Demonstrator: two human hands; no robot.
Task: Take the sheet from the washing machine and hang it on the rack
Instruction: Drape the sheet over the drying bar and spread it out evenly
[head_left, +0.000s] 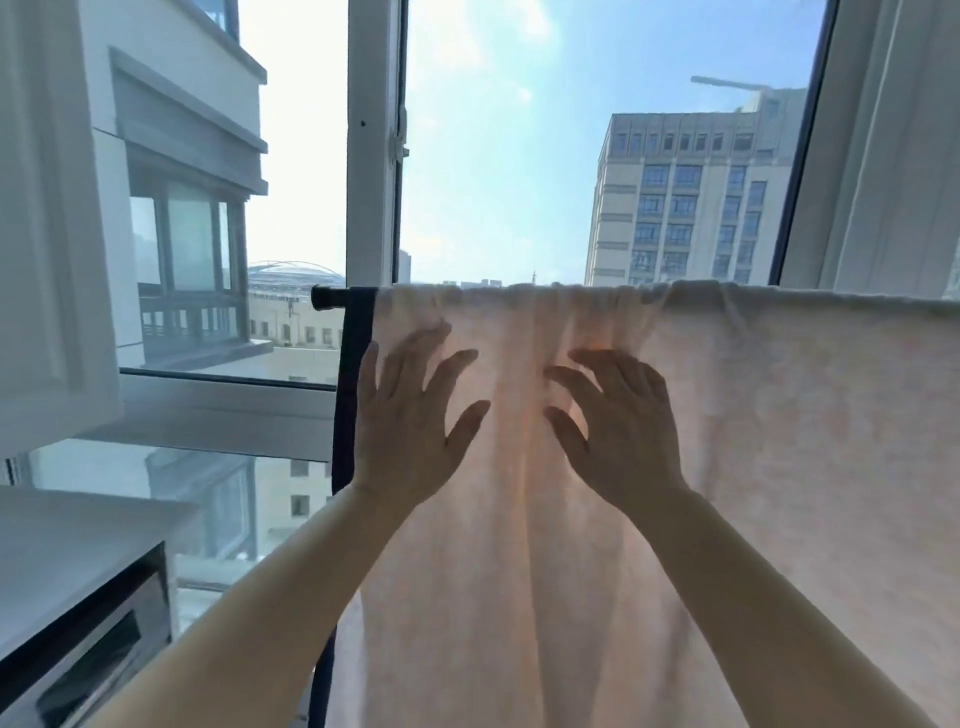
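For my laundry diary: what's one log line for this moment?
sheet: draped over rack bar | left hand: open, on sheet | right hand: open, on sheet

1. There is a single view, from a camera worn on the person's head; no second view shares the scene.
2. It faces forward and roughly level toward a window (498, 156), with sky and buildings far beyond.
3. It sits close to the scene: both forearms enter from the bottom edge, and the left hand (402, 421) and right hand (623, 431) fall near the centre of the frame.
4. The sheet (727, 467) on the rack bar (330, 299) fills the near right and lower half, at arm's reach.
5. The wide-angle lens bends the window frames at the left and right edges.
6. An appliance (93, 639) sits near at the lower left corner.
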